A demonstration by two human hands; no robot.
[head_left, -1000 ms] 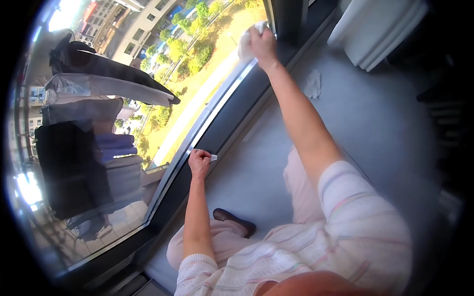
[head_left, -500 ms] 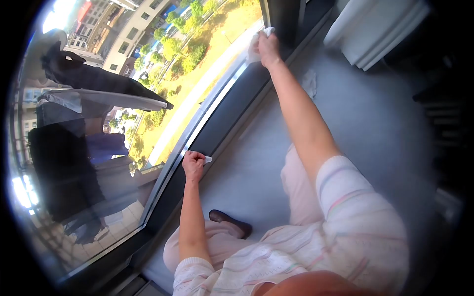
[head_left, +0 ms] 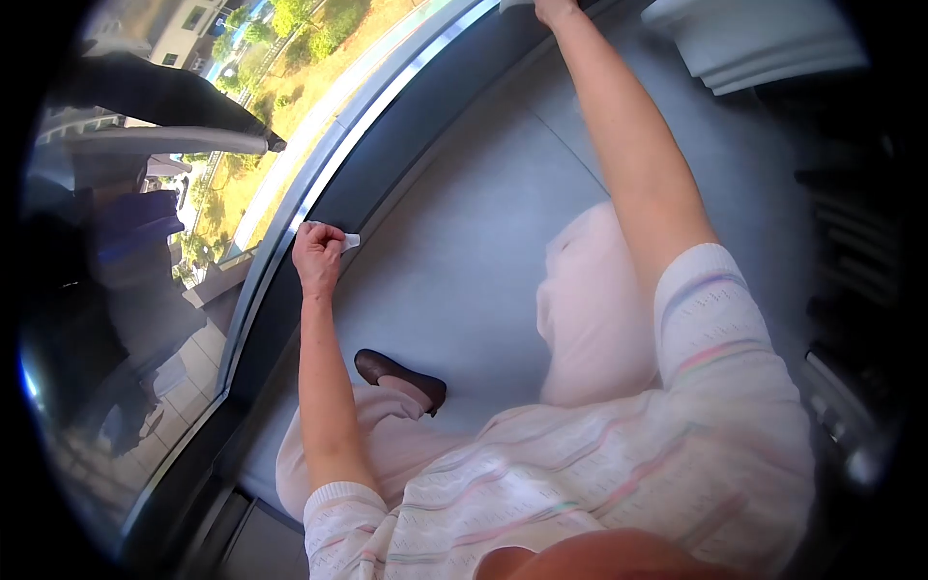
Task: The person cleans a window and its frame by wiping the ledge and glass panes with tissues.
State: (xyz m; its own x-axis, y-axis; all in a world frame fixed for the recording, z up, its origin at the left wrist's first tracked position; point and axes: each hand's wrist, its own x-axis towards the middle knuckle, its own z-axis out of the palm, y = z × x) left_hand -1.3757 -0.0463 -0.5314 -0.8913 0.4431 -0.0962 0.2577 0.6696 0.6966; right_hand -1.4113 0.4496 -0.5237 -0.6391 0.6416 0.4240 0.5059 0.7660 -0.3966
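My left hand point(head_left: 319, 259) is closed at the dark window frame point(head_left: 387, 159), on the side nearer my body. A small white tissue point(head_left: 351, 242) sticks out between its thumb and fingers. My right hand point(head_left: 557, 10) is at the top edge of the view, farther along the same frame, with its fingertips cut off. Beside it a bit of white cloth or tissue point(head_left: 516, 4) shows, pressed near the frame. The window glass point(head_left: 227, 290) lies to the left of both hands.
Grey floor point(head_left: 464, 251) spreads below the frame, with my brown shoe point(head_left: 401, 375) on it. White folded fabric point(head_left: 764, 43) hangs at the upper right. Dark slatted objects point(head_left: 851, 232) stand at the right. Dark clothes point(head_left: 164, 92) show through or in the glass.
The view has shifted, so the right hand has slid up to the top edge and is mostly cut off. The left hand appears higher and farther left, still holding the tissue at the frame.
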